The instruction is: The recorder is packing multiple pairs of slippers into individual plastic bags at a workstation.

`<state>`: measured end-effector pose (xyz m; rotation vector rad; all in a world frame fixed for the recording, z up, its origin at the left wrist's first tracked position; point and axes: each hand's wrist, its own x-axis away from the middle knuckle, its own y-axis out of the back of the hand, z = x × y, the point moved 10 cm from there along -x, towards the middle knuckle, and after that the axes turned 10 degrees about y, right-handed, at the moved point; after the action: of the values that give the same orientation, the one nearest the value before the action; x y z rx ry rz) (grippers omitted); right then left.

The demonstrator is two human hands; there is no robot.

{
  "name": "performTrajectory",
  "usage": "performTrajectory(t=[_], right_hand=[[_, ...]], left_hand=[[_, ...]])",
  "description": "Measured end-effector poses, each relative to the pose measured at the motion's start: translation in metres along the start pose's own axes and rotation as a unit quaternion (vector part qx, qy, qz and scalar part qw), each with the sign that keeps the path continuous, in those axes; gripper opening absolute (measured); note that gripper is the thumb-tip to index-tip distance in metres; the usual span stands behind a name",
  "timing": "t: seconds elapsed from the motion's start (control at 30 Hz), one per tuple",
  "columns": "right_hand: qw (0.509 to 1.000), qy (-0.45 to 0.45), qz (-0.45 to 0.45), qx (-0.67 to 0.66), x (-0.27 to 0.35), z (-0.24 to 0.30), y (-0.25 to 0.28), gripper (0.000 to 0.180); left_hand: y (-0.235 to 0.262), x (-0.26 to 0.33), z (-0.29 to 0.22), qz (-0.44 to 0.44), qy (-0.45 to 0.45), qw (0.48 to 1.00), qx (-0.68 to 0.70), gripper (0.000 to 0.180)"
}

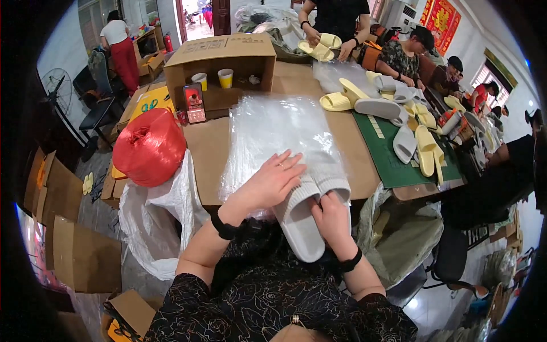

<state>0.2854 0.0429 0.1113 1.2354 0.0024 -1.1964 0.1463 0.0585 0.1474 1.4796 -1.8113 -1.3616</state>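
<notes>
Two pale grey slippers [305, 214], pressed sole to sole, sit at the near edge of the desk [208, 154], their toes pushed into the mouth of a clear plastic bag [279, 131] on top of a stack of such bags. The right hand [332, 219] is clasped around the heel end of the pair, which hangs over the desk edge toward the person's lap. The left hand [272, 182] lies flat and spread, gripping nothing, on the film beside the slippers' toes. As I judge it, the thin film is the weak point: if the left hand pins more than one sheet, the bag's mouth may close or a second bag drag along, and a hard push could split it. With the heels unsupported, a slack grip could let the pair slide apart or drop. A big red spool of twine [149, 147] stands to the left, clear of the hands; yellow and grey slippers [399, 122] lie farther across, on a green mat [393, 165].
</notes>
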Motion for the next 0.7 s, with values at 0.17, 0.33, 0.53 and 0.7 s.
performTrajectory(t=[0.17,0.33,0.53,0.7], right_hand=[[0.996,-0.047,0.059,0.043,-0.023,-0.026,-0.033,0.020],[0.997,-0.068,0.000,0.023,-0.082,-0.055,-0.062,0.021],[0.994,-0.065,-0.024,0.083,-0.158,-0.066,-0.096,0.032],[0.992,-0.111,-0.010,0.059,-0.169,-0.078,-0.130,0.030]], left_hand=[[-0.005,0.008,-0.025,0.010,-0.051,0.998,0.045,0.042],[0.003,0.024,-0.046,0.006,-0.079,0.996,0.049,0.045],[0.021,0.041,-0.054,0.011,-0.066,0.997,0.047,0.047],[0.021,0.043,-0.019,-0.015,-0.021,1.000,-0.003,0.047]])
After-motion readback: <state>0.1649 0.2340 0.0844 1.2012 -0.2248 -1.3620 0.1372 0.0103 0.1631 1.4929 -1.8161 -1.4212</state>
